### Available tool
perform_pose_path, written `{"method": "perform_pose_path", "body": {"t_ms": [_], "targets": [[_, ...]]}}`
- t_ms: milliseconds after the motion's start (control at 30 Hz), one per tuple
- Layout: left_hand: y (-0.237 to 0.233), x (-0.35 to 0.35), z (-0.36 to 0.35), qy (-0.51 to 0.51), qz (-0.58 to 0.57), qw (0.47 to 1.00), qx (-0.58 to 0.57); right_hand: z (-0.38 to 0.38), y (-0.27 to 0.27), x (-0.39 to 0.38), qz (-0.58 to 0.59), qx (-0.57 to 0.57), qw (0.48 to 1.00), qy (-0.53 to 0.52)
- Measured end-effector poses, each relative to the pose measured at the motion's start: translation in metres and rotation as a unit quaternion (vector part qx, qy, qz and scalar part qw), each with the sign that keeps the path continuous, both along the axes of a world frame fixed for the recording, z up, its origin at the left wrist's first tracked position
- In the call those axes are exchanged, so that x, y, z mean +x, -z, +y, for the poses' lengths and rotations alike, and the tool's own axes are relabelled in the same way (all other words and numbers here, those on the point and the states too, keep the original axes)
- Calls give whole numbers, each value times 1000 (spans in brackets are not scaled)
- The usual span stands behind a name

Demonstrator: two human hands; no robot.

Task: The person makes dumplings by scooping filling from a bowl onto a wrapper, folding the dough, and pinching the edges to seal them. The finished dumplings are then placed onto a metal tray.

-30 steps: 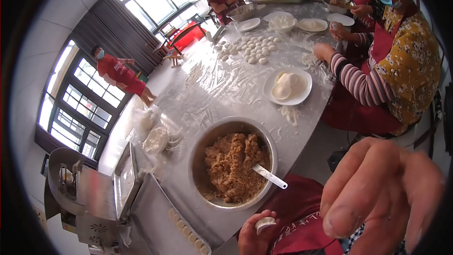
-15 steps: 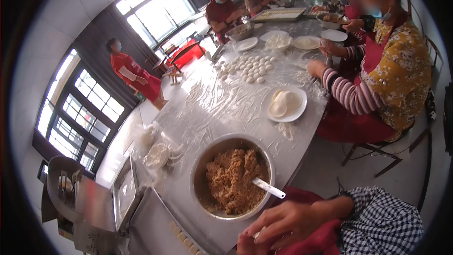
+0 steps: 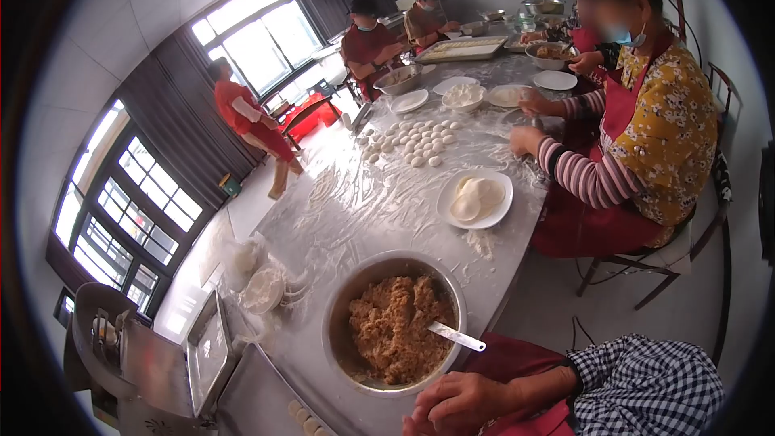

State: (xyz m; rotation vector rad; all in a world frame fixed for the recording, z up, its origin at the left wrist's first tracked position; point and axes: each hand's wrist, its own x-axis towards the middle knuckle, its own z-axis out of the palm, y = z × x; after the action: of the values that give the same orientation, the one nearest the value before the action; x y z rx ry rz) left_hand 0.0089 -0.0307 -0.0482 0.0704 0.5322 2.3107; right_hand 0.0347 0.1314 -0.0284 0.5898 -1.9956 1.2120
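Right hand [image 3: 464, 404] at bottom edge of frame, palm down, fingers curled loosely; it lies over the left hand [image 3: 413, 426], of which only a sliver shows at the frame edge. Grip state of either hand: cannot tell, since anything beneath the right palm is hidden. Nearest item: spoon [image 3: 456, 336], white handle, standing in the filling [image 3: 391, 331] of a steel bowl [image 3: 339, 307] on the floured counter [image 3: 363, 194]. Spoon sits just above and slightly left of the right hand, near it but apart, no contact. Long axis runs upper left to lower right; working end buried in the filling toward bowl centre, free handle end overhangs the bowl's near-right rim and points down-right toward the checked sleeve [image 3: 646, 379]. Handle tilted shallowly, resting on the rim. Bowl roughly half full of brown minced filling. Beyond the bowl: white plate [image 3: 494, 218] holding round wrappers [image 3: 472, 198]; farther on, a cluster of dough pieces [image 3: 416, 145]. A co-worker [image 3: 654, 129] in striped sleeves is seated at the counter's right side, hands on the counter.
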Motion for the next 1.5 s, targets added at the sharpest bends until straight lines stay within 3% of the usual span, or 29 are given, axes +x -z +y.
{"method": "perform_pose_path", "body": {"t_ms": [133, 200, 267, 300, 333, 367, 500, 600, 667, 700, 733, 767, 833, 967, 1267, 1333, 1500], "targets": [[1, -9, -6, 26, -29, 999, 16, 3, -6, -1, -27, -48, 998, -20], [-22, -2, 2, 53, -62, 997, 2, 3, -4, -1, -30, -64, 997, -30], [-49, 5, 18, -62, -94, 954, -277, 1, -1, -3, -37, -64, 997, -27], [-37, 1, 13, -61, -95, 954, -276, 1, 0, -4, -41, -60, 997, -26], [-21, -7, 6, 13, -43, 993, -113, 1, 0, -5, -42, -58, 997, -26], [-7, -11, -1, 86, 11, 995, 53, -1, 0, -6, -37, -69, 996, -40], [-3, -13, -3, 79, -8, 996, 28, -1, -2, -9, -28, -74, 995, -52], [1, -13, -4, 92, -1, 994, 52, 0, -3, -9, -45, -73, 995, -46], [-10, -7, 0, 107, -58, 986, 112, -3, 0, -9, -38, -87, 994, -59], [-29, -2, 8, 107, -58, 986, 112, -4, 2, -10, -29, -100, 992, -73], [-54, 4, 19, 34, -72, 991, -111, -3, 2, -10, -29, -101, 992, -72], [-66, 8, 24, -39, -80, 940, -328, -2, 1, -10, -20, -78, 994, -69], [-59, 9, 24, -22, -66, 940, -335, -3, 1, -8, -13, -58, 997, -54], [-42, 2, 22, 44, 9, 973, -225, 2, -1, -7, -39, -58, 996, -55], [-35, -3, 21, 67, 52, 971, -222, 6, -3, -8, -39, -39, 992, -110], [-34, -4, 20, 68, 56, 971, -222, 2, -2, -7, 10, -33, 998, -50], [-33, -4, 20, 72, 70, 971, -216, 5, -4, -6, 21, -53, 997, -56]]}}
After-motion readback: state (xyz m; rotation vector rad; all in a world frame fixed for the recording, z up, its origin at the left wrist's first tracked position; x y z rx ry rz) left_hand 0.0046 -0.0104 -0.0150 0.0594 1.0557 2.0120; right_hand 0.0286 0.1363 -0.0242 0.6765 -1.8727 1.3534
